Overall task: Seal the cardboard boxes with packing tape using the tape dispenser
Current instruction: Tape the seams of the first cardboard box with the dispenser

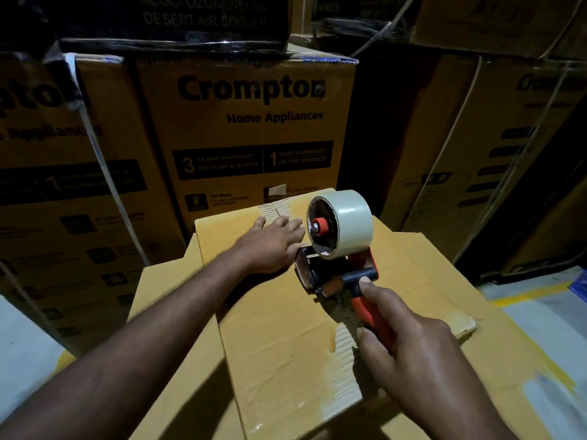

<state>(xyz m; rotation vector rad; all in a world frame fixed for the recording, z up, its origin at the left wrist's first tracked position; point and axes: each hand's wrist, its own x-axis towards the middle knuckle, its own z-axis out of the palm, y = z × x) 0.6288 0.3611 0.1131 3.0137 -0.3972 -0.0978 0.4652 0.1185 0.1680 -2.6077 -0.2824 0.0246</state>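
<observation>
On the cardboard box the left hand lies flat, fingers straight, pressing the top flap beside the centre seam. Just beside it, the right hand grips the red handle of the tape dispenser, which sits low over the box's seam with its pale tape roll uppermost. Crompton cartons are stacked behind the box.

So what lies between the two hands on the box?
The black front of the dispenser, on the box seam, in the head view.
</observation>
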